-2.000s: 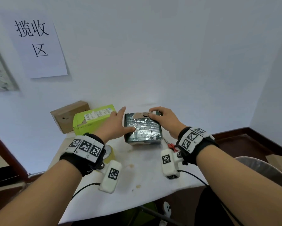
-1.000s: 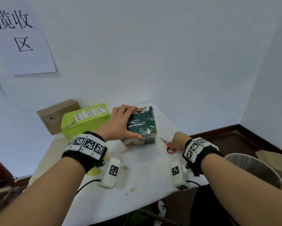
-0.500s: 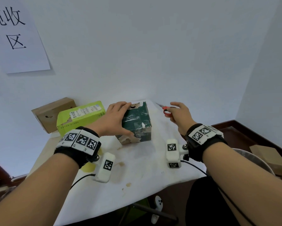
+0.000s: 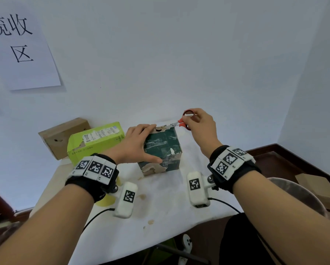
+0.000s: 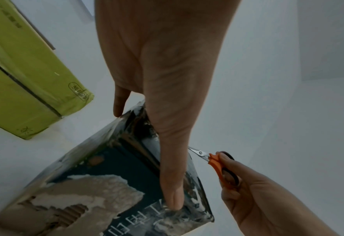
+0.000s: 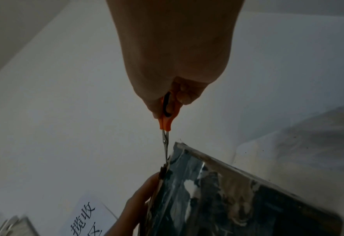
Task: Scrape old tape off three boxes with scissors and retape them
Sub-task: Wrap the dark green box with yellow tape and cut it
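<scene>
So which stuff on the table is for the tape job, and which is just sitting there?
For the job:
dark green box, held steady by the left hand
scissors, held in the right hand
yellow-green box and brown box, waiting

Just lying about:
paper sign on the wall
bin beside the table

Middle box [image 4: 161, 148]: dark green print, torn patches showing brown cardboard. Box [image 4: 95, 140] left of it: lime green, white label. Far-left box [image 4: 63, 136]: plain brown. Scissors [image 4: 181, 124]: orange handles, black inside the loops, silver blades. Bench [image 4: 160, 203]: white cover, brown stains. Wrist bands [image 4: 94, 167]: white with black square markers.
</scene>
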{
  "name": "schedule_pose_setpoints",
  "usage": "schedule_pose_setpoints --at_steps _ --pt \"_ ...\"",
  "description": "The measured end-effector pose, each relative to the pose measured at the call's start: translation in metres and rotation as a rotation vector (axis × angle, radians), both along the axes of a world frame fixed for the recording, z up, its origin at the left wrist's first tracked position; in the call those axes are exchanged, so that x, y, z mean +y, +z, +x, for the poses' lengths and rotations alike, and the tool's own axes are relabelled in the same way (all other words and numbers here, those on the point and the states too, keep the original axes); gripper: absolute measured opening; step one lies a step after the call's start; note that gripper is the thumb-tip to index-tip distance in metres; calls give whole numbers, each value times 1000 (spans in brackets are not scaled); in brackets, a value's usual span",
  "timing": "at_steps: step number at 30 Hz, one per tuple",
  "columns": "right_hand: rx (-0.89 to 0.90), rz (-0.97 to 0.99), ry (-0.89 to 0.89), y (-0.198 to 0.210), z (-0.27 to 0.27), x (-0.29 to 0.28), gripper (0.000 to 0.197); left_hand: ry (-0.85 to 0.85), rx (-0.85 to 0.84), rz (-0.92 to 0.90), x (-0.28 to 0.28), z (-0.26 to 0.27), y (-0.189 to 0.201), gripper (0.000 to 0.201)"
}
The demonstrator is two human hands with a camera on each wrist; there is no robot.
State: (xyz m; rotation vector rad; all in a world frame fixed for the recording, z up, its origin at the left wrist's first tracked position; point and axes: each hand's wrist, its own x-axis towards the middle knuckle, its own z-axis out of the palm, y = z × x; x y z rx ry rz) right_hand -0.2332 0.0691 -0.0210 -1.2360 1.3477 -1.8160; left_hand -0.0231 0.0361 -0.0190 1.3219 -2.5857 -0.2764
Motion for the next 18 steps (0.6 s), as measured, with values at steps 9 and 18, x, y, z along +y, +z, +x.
schedule_pose_setpoints --at_steps 9,18 --pt "275 -50 -12 7 15 -4 12 -3 24 -17 -1 1 -3 111" --pt "-126 196 1 -8 17 -12 2 -11 3 -16 -1 1 -3 111"
